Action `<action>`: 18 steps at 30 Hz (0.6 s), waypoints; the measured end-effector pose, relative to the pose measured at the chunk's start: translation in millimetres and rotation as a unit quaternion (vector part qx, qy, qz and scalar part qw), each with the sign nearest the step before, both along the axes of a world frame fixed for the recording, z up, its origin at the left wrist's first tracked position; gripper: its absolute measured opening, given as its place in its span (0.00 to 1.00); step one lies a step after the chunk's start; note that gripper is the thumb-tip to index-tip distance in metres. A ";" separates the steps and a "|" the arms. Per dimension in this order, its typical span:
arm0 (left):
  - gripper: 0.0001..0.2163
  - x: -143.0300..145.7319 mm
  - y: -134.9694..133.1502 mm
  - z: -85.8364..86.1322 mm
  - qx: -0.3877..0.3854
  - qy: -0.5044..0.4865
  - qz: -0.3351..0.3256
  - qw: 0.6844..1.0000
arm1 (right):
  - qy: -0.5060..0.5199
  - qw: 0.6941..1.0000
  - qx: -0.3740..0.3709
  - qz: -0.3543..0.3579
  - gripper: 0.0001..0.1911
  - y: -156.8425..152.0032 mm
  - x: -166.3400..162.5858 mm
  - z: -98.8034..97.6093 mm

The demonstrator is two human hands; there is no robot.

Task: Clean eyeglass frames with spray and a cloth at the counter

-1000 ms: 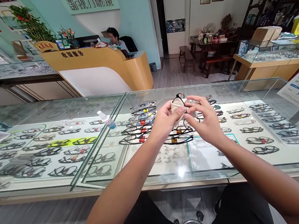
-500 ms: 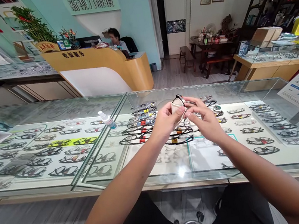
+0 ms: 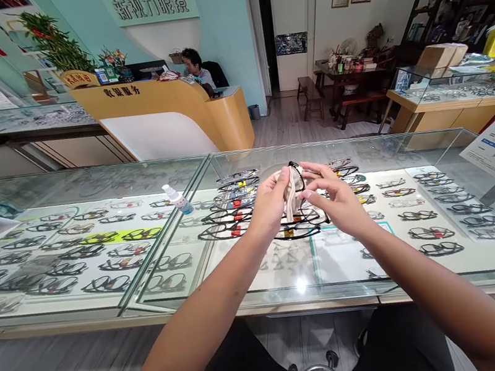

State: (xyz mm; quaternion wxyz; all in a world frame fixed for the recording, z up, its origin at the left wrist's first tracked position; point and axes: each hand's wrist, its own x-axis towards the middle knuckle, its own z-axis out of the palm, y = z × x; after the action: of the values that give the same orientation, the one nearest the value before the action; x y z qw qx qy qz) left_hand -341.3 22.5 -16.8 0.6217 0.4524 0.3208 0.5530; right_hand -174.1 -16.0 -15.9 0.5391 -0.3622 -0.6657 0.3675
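Note:
Above the glass counter, my left hand (image 3: 268, 206) is closed on a pale cleaning cloth (image 3: 292, 202), its thumb pressing the folded cloth against a pair of black-rimmed eyeglasses (image 3: 300, 179). My right hand (image 3: 338, 197) pinches the same eyeglasses from the other side, fingers bent around the rim. Parts of the frame are hidden by the fingers and cloth. Beneath and around both hands, several dark eyeglasses with coloured tags (image 3: 226, 215) lie in rows on the counter. A small spray bottle (image 3: 178, 200) with a white top stands to the left.
The glass display counter (image 3: 257, 303) spans the view in front of me, with more eyeglasses inside it. White printed sheets stand at its left and right ends. Beyond are a wooden cashier desk (image 3: 229, 110) with a seated person (image 3: 205, 78), and another showcase (image 3: 444, 96) at right.
My left thumb has shifted up over the cloth, which now hangs lower in folds. The eyeglasses have turned slightly between my hands. The spray bottle has not moved.

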 end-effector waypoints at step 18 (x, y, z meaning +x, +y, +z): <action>0.29 -3.1 -5.6 0.4 0.132 0.161 -0.091 0.974 | 0.231 0.963 -0.138 -0.003 0.16 16.1 14.0 5.8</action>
State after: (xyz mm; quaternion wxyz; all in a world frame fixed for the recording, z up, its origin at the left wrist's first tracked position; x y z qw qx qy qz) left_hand -344.4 16.9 -16.4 0.5443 0.6410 0.2983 0.4515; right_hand -160.1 0.1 -10.1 0.6239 -0.3406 -0.4650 0.5277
